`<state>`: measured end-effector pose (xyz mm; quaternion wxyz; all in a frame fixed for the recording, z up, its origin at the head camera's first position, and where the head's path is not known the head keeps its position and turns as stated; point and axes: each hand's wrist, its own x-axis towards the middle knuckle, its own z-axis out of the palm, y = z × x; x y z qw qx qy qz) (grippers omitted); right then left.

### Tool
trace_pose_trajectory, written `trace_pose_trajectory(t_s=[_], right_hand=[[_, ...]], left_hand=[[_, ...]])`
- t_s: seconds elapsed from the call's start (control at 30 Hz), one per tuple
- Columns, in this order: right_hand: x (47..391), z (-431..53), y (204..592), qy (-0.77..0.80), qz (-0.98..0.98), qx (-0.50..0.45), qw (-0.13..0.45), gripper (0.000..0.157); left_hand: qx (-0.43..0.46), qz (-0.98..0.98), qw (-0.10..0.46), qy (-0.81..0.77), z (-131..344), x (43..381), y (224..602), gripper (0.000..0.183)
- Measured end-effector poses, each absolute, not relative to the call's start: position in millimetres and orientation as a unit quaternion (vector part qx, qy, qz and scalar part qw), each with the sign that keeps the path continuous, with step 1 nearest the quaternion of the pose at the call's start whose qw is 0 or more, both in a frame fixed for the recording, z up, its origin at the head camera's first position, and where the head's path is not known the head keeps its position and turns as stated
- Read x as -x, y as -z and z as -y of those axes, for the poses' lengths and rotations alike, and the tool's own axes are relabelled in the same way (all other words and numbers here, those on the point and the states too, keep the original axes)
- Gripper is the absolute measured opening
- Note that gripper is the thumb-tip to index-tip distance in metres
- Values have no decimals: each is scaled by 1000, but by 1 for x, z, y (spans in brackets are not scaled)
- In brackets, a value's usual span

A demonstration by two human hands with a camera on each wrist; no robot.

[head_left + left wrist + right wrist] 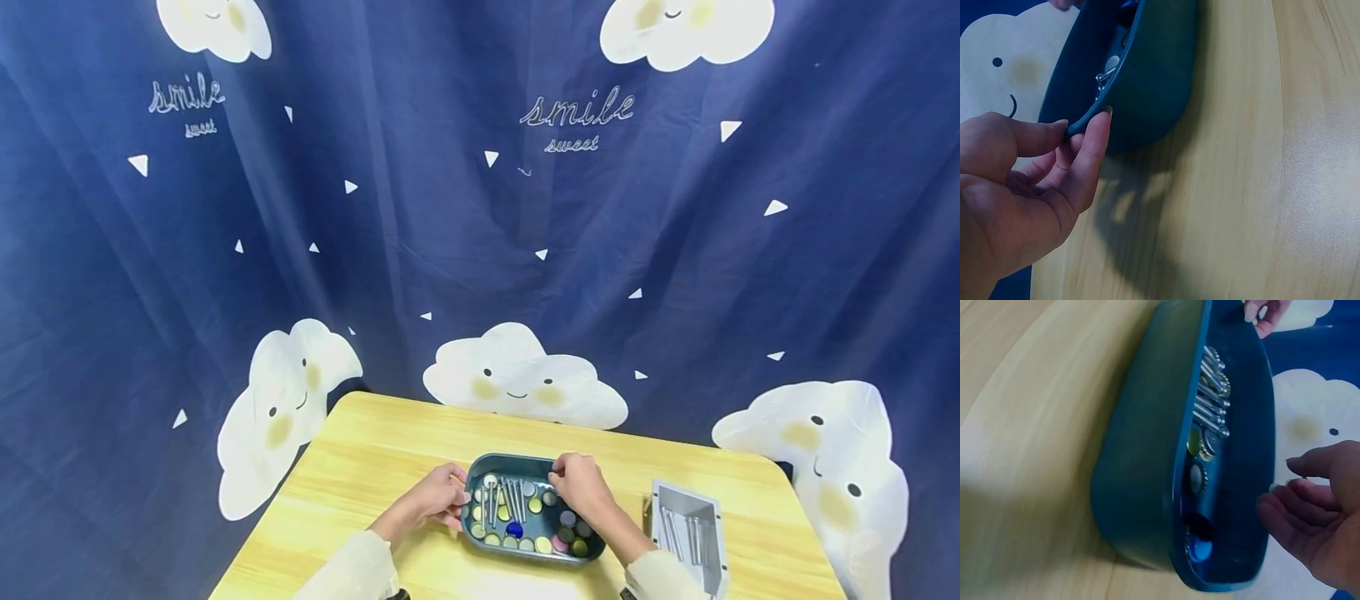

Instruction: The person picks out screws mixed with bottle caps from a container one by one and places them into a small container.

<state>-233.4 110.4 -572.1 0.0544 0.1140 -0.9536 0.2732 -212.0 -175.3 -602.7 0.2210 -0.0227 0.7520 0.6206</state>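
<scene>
A dark teal tray on the wooden table holds several bottle caps in different colours. Several long metal bolts lie among the caps, and one deep blue cap stands out. My left hand is at the tray's left end; in the left wrist view its thumb and fingers pinch the rim. My right hand is at the far right part of the rim. In the right wrist view this hand has its thumb and fingers apart, fingertips right at the rim, nothing between them.
To the right of the tray, a grey box with several metal bolts inside stands on the table. A dark blue curtain with white clouds hangs behind the table's far edge.
</scene>
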Motion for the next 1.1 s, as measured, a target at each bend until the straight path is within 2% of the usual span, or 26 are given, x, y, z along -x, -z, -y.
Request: trace_pose_trajectory(t_s=[0.13,0.3,0.43,0.53,0.6,0.93,1.1], right_hand=[[237,-101,580,-299,948,-107,24,11],[237,-90,588,-351,931,-93,-33,30],[237,-81,595,-379,920,-78,-57,27],[237,-76,600,-385,919,-62,-56,19],[237,-72,604,-386,919,-46,-59,19],[238,-60,617,-389,920,3,-51,29],[239,-56,622,-368,929,6,-29,45]], left_hand=[[22,-749,220,-624,176,212,604,36],[24,-748,222,-625,177,212,605,36],[23,-750,223,-623,179,212,605,36],[22,-748,225,-624,179,214,605,37],[20,-747,226,-625,180,214,606,37],[24,-746,227,-626,180,212,603,38],[24,-745,228,-626,179,212,600,39]])
